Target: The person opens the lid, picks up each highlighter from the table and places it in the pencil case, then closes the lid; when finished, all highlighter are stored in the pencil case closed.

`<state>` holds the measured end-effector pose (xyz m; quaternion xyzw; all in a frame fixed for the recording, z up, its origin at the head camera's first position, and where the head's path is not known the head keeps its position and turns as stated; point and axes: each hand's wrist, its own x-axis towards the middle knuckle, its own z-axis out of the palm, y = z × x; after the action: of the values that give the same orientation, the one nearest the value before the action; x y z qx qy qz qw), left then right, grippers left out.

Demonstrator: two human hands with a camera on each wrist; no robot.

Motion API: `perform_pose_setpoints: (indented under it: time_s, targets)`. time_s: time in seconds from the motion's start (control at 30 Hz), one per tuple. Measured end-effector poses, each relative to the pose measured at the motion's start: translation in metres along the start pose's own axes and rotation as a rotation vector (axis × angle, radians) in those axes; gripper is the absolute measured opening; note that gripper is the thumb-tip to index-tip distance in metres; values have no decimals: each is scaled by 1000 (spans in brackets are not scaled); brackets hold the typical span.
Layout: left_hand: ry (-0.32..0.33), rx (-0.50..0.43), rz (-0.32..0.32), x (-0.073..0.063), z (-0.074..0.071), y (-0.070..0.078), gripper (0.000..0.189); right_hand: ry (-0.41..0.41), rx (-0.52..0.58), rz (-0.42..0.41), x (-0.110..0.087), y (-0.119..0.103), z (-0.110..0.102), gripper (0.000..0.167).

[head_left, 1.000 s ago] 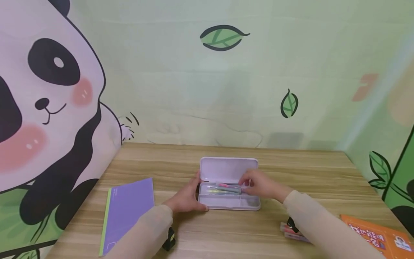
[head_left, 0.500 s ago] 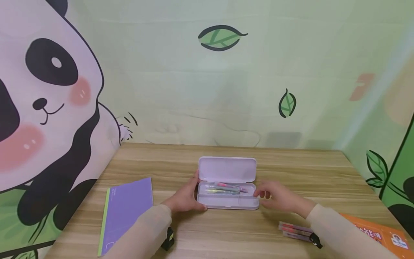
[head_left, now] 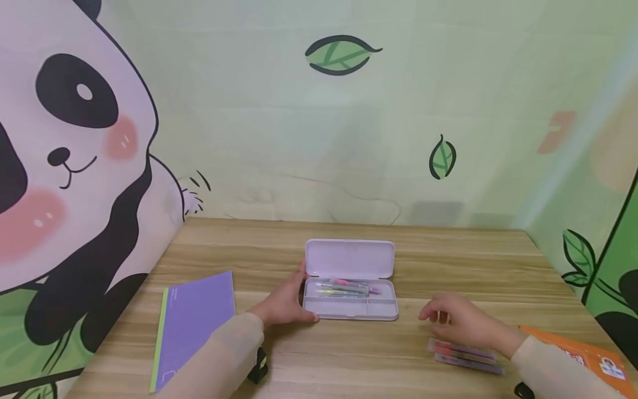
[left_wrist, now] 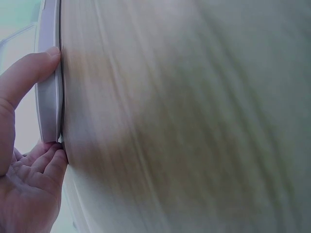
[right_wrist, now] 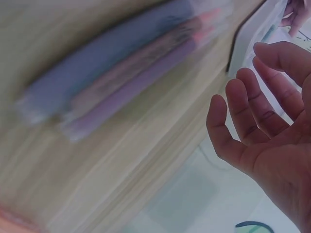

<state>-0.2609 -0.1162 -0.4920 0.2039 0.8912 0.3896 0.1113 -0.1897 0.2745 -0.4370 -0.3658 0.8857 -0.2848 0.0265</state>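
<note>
A pale lilac pencil case (head_left: 339, 308) lies with its lid raised on the wooden table, several pens (head_left: 344, 289) in its rear compartment. My left hand (head_left: 283, 302) holds the case's left end; in the left wrist view the thumb presses the case side (left_wrist: 49, 97) and the fingertips sit at its corner. Between the case and a group of pens (head_left: 468, 359) at the right, my right hand (head_left: 461, 320) hovers with loosely bent fingers and nothing in them. The right wrist view shows these pens (right_wrist: 131, 63) lying side by side, blurred, away from the fingertips.
A purple notebook (head_left: 199, 321) with a green spine lies left, partly under the left sleeve. At the right, an orange booklet (head_left: 605, 360) is partly covered by the right sleeve. A printed panda wall (head_left: 259, 111) stands behind the table.
My right hand has left the pens inside the pencil case and moved right and toward me, over by the loose pens. The left hand stays on the case.
</note>
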Motion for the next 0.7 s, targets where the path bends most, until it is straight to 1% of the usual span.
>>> perform_pose_setpoints:
  time_s: [0.17, 0.27, 0.33, 0.53, 0.7]
  targets:
    - [-1, -9, -2, 0, -1, 1, 133, -35, 32, 21, -15, 6, -1, 20]
    - [-1, -16, -6, 0, -2, 1, 133, -54, 42, 62, -22, 11, 0, 20]
    - [-4, -18, -14, 0, -3, 2, 134, -58, 37, 73, -25, 15, 1, 20]
    - [-1, -21, -9, -2, -3, 3, 133, -20, -1, 22, -31, 24, 4, 19]
    - [4, 3, 2, -2, -1, 2, 133, -8, 2, 41, -34, 26, 6, 16]
